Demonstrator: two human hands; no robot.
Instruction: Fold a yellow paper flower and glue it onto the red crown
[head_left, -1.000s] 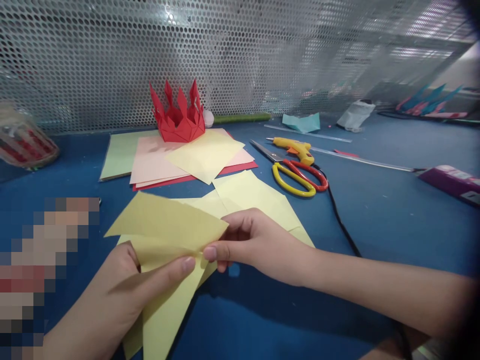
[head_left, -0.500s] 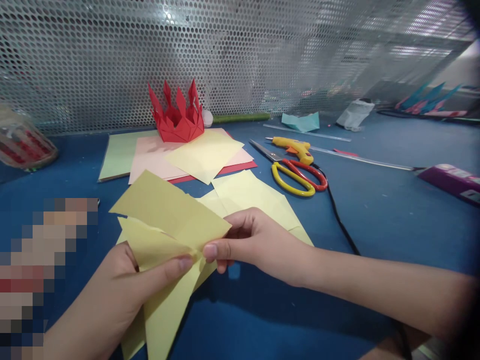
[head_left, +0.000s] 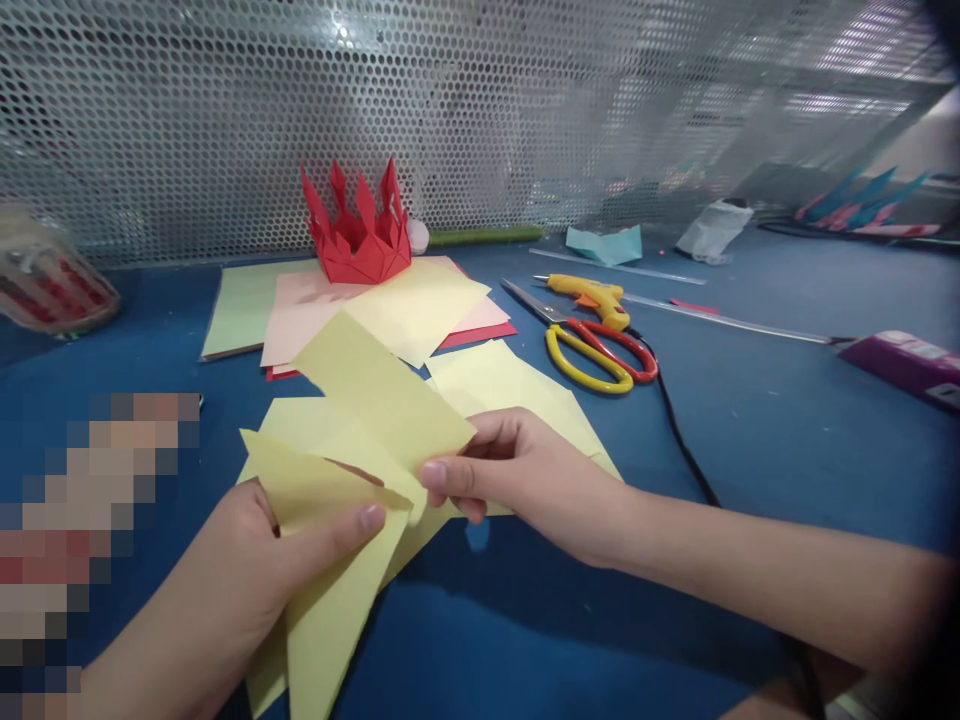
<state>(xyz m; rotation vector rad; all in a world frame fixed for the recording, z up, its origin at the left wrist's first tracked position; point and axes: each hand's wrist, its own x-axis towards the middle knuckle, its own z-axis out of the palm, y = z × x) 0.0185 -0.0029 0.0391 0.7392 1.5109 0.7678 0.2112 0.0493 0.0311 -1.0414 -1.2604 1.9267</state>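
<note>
My left hand grips a folded yellow paper, its thumb lying across the front and its other fingers hidden behind. Pointed folds of this paper hang down toward the table and stick out to the left. Between the thumb and fingers of my right hand is the right corner of a yellow paper flap, which slants up and to the left. Whether the flap is part of the folded paper or a separate piece, I cannot tell. More yellow paper lies on the table behind my right hand.
A red paper crown stands on stacked coloured sheets. To the right lie scissors, a yellow glue gun with a black cord, and a purple box. A jar is at the left, before a perforated metal panel.
My right hand has moved slightly right and up with the flap, away from the left thumb. The gap between flap and folded paper has widened, showing paper behind. My left hand stays nearly still.
</note>
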